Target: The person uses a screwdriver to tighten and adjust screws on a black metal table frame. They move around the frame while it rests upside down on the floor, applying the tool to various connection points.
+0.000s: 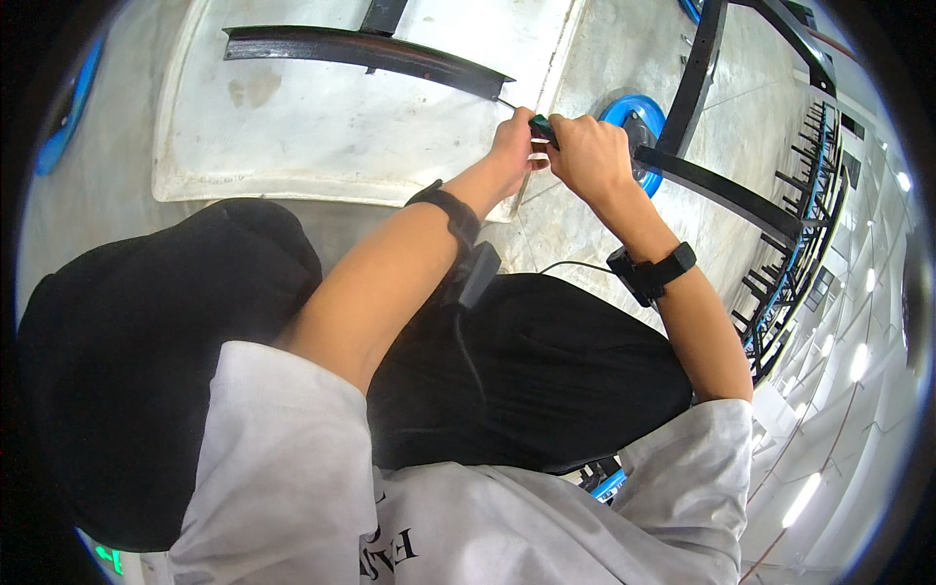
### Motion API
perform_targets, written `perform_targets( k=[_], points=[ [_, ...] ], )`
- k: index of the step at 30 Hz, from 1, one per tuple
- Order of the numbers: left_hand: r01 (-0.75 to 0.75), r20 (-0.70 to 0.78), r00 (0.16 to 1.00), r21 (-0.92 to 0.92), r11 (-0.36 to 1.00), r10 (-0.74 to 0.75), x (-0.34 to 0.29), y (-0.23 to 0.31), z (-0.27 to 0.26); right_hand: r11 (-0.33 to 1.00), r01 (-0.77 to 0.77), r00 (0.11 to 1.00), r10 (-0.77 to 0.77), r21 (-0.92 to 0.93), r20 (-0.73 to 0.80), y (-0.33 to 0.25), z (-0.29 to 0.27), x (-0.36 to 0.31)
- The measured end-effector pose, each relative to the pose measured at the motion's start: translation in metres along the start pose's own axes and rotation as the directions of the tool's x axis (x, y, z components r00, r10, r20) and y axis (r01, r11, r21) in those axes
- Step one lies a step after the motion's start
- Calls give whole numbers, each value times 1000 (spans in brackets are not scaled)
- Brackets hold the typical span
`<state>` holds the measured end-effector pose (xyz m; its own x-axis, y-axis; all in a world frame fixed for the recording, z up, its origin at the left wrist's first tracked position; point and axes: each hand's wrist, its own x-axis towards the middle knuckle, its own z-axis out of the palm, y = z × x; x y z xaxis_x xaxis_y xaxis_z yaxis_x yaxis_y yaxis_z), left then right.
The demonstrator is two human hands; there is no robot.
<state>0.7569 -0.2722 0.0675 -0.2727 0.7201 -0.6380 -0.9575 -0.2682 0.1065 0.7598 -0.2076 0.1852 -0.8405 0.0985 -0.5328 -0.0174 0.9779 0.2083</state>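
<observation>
Both my hands are at a screwdriver (543,130) with a dark green and black handle. My right hand (593,159) is wrapped round the back of the handle. Just ahead of it, my left hand (513,151) closes about the front of the tool, where the thin shaft comes out. The shaft points up and left to the right end of a black metal beam (366,54). Whether the tip sits in a screw is too small to tell. The beam lies across a whitish panel (292,146), joined to a second black bar (383,15).
A black metal frame (726,195) stands to the right, beside a blue-rimmed wheel (655,122). Another blue round part (73,112) is at the far left. Farther right is a long blue and black rack (804,214). A cable (575,263) runs by my right wrist.
</observation>
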Motion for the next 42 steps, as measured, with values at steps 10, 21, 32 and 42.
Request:
perform_targets(
  k=[10, 21, 32, 42],
  points=[
    [-76, -40, 996, 157, 985, 84, -3, -2, 16, 862, -142, 989, 138, 486, 44, 31, 6, -4],
    [52, -6, 998, 406, 912, -55, 14, 10, 1, 872, -183, 983, 177, 453, 57, 26, 24, 1],
    [173, 16, 979, 455, 874, -202, 11, 24, -4, 886, -287, 958, 269, 365, 98, 3, 15, 2],
    [0, -141, 988, 357, 934, 54, 8, -7, -5, 889, -185, 982, 181, 419, 51, 8, 27, -10]
  ],
)
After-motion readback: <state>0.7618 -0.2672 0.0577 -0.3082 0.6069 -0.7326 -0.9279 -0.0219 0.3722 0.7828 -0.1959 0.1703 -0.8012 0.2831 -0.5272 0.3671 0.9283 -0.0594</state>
